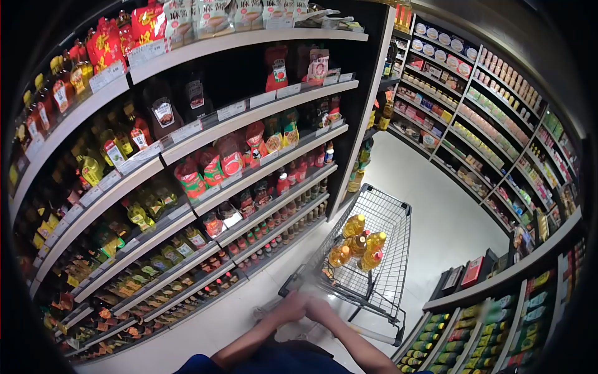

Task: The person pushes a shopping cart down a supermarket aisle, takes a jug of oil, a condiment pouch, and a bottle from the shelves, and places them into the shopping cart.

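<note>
My left hand (pixel 291 305) and my right hand (pixel 318 308) meet in front of my body, close together. Both are blurred, so their fingers cannot be made out; I cannot tell whether they hold anything. They are nearest the handle side of a metal shopping cart (pixel 396 262), whose handle bar (pixel 374 335) runs past them to the right. Inside the wire basket stand several bottles of golden cooking oil (pixel 372 259), grouped toward its left side. One of these bottles (pixel 357 244) looks darker than the others.
Along the left runs a tall shelf unit (pixel 261 100) with bottles, red pouches (pixel 232 156) and white packets (pixel 215 17). Grey floor (pixel 430 187) stretches beyond the cart. Shelves of cans and boxes (pixel 489 118) line the far right. A low shelf (pixel 498 293) borders the cart's right side.
</note>
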### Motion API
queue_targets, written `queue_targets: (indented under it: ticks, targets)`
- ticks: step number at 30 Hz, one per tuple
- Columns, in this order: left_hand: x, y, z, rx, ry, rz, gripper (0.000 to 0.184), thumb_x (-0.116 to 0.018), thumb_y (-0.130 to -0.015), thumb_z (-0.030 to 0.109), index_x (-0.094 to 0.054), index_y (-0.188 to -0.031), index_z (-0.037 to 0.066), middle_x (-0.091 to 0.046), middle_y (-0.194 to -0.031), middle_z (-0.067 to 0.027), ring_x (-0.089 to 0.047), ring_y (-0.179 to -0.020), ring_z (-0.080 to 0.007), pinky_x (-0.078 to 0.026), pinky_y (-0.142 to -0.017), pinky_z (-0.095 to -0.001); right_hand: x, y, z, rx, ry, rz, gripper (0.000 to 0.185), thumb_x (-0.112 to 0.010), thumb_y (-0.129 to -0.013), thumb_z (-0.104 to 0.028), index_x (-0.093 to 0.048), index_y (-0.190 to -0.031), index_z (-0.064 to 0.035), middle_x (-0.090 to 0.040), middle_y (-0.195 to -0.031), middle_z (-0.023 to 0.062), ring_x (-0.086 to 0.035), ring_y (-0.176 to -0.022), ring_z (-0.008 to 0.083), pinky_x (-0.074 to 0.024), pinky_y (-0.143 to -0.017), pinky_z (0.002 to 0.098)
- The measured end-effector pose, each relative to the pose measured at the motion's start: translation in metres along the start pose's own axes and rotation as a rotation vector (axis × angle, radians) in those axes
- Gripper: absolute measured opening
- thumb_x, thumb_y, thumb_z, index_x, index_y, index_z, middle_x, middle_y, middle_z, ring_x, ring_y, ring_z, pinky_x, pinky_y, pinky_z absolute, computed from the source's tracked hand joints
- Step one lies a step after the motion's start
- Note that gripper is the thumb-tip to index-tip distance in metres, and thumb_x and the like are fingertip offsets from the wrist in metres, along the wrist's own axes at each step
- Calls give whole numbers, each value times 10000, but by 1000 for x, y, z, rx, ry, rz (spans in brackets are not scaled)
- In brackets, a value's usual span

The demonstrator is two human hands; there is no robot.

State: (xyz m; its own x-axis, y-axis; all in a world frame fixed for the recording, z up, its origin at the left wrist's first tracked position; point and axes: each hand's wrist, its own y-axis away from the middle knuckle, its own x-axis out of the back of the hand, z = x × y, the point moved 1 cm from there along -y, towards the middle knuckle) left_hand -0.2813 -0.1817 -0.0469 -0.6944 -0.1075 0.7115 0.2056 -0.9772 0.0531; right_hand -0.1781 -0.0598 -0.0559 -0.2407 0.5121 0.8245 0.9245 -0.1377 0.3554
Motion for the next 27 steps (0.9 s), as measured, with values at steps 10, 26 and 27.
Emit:
queue_targets:
  ticks: [10,26,27]
  targets:
    - [312,-3,82,-351,986,28,703,-642,-946,280,-306,-1495,-2,-421,-1482,-160,-387,-1400,-243,-331,-1144,-433,11,-98,-9,-127,-89,160,340,-665,-823,-257,-630,-1065,-21,-691,-995,226,-669,-953,396,-542,-837,491]
    - [475,37,205,-1731,1530,-317,1256,-710,-638,799,-244,-1543,63,-161,-1470,-471,-372,-1279,-611,-283,-970,-719,30,-142,-24,-342,-89,88,477,-689,-831,-292,-579,-1207,-21,-688,-1050,231,-670,-981,395,-537,-865,477]
    - [456,26,209,-1991,1530,-194,1222,-724,-664,782,-279,-1554,75,-122,-1446,-534,-388,-1237,-692,-270,-919,-791,35,-142,-24,-364,-83,71,486,-692,-830,-295,-575,-1213,-19,-688,-1053,233,-669,-983,398,-536,-868,476]
